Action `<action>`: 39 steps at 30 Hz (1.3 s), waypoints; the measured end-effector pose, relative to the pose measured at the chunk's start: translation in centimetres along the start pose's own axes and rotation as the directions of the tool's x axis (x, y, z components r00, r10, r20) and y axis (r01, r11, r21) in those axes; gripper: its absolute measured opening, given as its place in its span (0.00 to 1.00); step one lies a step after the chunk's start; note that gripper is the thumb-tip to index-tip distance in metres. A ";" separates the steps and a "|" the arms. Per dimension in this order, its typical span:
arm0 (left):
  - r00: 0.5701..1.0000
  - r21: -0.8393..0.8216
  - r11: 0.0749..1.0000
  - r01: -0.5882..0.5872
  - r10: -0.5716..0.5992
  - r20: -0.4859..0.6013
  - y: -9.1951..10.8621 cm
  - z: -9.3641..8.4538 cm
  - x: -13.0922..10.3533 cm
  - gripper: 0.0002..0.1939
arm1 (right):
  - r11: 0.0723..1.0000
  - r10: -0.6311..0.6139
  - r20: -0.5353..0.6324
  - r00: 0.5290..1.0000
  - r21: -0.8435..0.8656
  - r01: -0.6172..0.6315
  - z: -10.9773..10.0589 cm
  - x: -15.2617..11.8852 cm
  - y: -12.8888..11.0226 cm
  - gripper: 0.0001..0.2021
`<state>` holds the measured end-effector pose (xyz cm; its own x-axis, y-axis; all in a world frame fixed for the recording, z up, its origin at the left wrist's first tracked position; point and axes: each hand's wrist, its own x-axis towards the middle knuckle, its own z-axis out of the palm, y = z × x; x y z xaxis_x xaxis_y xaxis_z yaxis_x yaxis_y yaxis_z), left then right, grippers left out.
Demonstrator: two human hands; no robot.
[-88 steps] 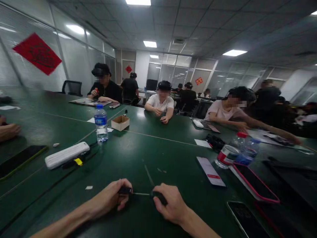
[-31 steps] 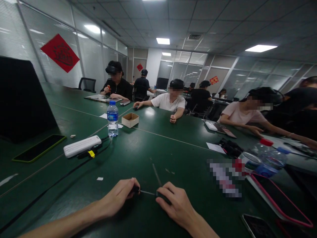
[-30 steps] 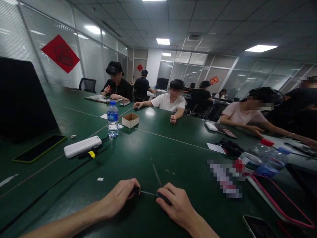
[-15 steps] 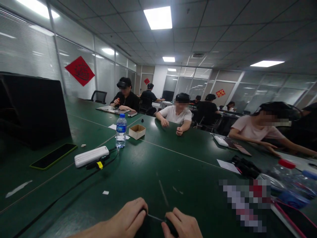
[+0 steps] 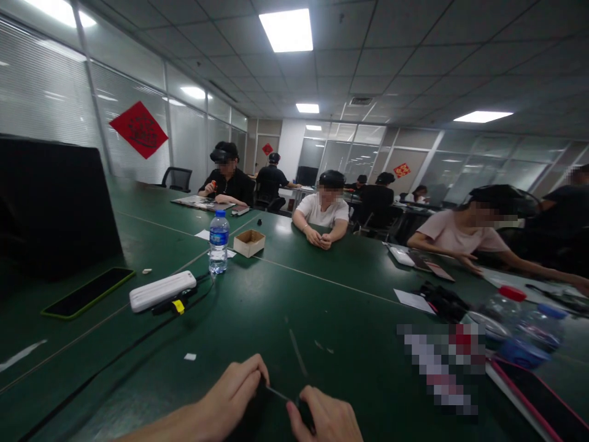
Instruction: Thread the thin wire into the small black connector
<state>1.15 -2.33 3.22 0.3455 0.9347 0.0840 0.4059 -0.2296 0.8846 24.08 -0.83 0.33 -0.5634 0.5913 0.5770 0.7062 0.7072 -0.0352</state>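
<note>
At the near edge of the green table [image 5: 257,313], my left hand [image 5: 239,390] has its fingers closed at one end of a thin metal rod [image 5: 278,393]. My right hand [image 5: 324,414] is wrapped round a dark piece at the rod's other end, which looks like a handle. The rod spans the short gap between the hands. What the left fingers pinch is mostly hidden behind them. A small white scrap [image 5: 190,356] lies left of my hands.
A water bottle [image 5: 219,242], an open box [image 5: 249,243], a white power bank [image 5: 162,291] with a cable and a green-edged phone [image 5: 88,293] lie ahead to the left. Bottles [image 5: 534,334] and a pink-edged phone [image 5: 543,396] are at the right. People sit across the table.
The whole view has shifted slightly, so table objects appear further left. Both hands keep their grip, the right fingers slightly moved. The person in white has brought both hands together.
</note>
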 end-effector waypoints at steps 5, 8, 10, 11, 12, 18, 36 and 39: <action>0.979 -0.387 0.901 0.198 -0.164 0.119 -1.3 0.8 1.0 0.19 | 0.996 0.088 0.076 0.993 0.007 -0.088 -0.6 0.0 -0.8 0.12; 0.935 -0.569 0.742 0.353 -0.263 0.237 -2.0 1.1 1.2 0.17 | 0.995 0.099 0.104 0.990 0.019 -0.101 -0.6 0.0 -1.0 0.11; 0.904 -0.622 0.656 0.427 -0.303 0.300 -2.1 1.1 1.1 0.16 | 0.995 0.098 0.113 0.989 0.021 -0.101 -0.6 -0.1 -0.9 0.11; 0.890 -0.633 0.625 0.456 -0.317 0.328 -2.0 1.1 1.1 0.15 | 0.995 0.096 0.115 0.989 0.019 -0.099 -0.6 -0.1 -0.9 0.10; 0.879 -0.639 0.604 0.477 -0.326 0.349 -1.9 1.0 1.1 0.15 | 0.995 0.094 0.112 0.989 0.017 -0.096 -0.5 -0.1 -0.8 0.10; 0.885 -0.656 0.595 0.466 -0.298 0.358 -1.7 0.9 1.0 0.17 | 0.994 0.108 0.117 0.987 0.020 -0.111 -0.3 -0.2 -0.6 0.10; 0.917 -0.666 0.632 0.397 -0.246 0.313 -1.5 1.5 0.7 0.13 | 0.981 0.179 0.123 0.976 0.053 -0.186 -0.7 0.0 -1.1 0.13; 0.921 -0.688 0.616 0.384 -0.207 0.329 -1.6 1.5 0.7 0.13 | 0.983 0.158 0.123 0.980 0.071 -0.168 -0.8 0.1 -1.2 0.14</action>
<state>1.98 -1.74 1.20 0.5125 0.8195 -0.2564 -0.1993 0.4040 0.8928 23.53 -1.94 1.03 -0.4931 0.7389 0.4592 0.7583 0.6238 -0.1894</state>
